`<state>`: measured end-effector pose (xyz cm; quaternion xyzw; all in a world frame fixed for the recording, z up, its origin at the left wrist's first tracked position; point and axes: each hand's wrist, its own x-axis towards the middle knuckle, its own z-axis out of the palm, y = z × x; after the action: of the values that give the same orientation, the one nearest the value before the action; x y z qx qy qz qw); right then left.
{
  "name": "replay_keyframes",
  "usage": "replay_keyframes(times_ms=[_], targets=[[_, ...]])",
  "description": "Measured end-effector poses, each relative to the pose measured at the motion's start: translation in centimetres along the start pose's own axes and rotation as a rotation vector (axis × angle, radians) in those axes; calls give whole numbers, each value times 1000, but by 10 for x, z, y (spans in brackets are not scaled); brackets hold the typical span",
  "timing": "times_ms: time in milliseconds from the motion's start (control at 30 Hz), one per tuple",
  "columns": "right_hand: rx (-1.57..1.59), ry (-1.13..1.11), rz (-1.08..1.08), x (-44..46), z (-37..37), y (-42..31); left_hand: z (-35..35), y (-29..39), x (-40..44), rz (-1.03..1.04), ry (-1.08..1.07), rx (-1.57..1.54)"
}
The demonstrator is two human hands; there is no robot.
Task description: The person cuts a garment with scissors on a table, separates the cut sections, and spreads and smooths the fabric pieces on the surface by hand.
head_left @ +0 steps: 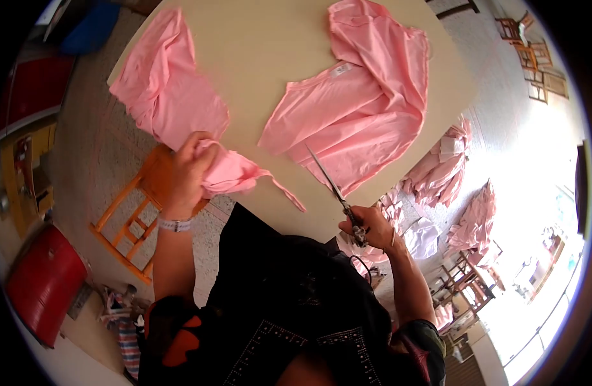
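My left hand [194,166] is closed around a bunched part of a pink cloth piece [173,96], near the table's left edge. A narrow pink strip [284,190] trails from that bunch toward the right. My right hand [371,226] grips a pair of metal scissors [329,178] by the handles, at the table's near edge. Their blades look closed and point up and left, the tip by the lower edge of a second pink cloth piece [366,103]. That piece lies spread and folded on the right of the table, with a small white label [341,69] on it.
The pale table [264,38] fills the middle. A wooden chair [138,209] stands against its left side. Bundles of pink cloth [440,164] lie right of the table, with a white cloth [422,238] beside them. More wooden chairs [534,61] are at the far right.
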<state>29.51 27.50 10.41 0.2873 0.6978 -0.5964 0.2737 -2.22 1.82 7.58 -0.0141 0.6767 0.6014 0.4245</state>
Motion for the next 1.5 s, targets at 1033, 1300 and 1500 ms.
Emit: replay_keyframes(times_ms=[1033, 1300, 1500], targets=[[-98, 297, -14, -76, 1, 121, 122, -45, 107, 456, -17, 1281], [-376, 345, 112, -47, -74, 129, 56, -86, 15, 209, -84, 1237], [-522, 554, 163, 5, -130, 52, 120, -135, -42, 203, -861, 1068]])
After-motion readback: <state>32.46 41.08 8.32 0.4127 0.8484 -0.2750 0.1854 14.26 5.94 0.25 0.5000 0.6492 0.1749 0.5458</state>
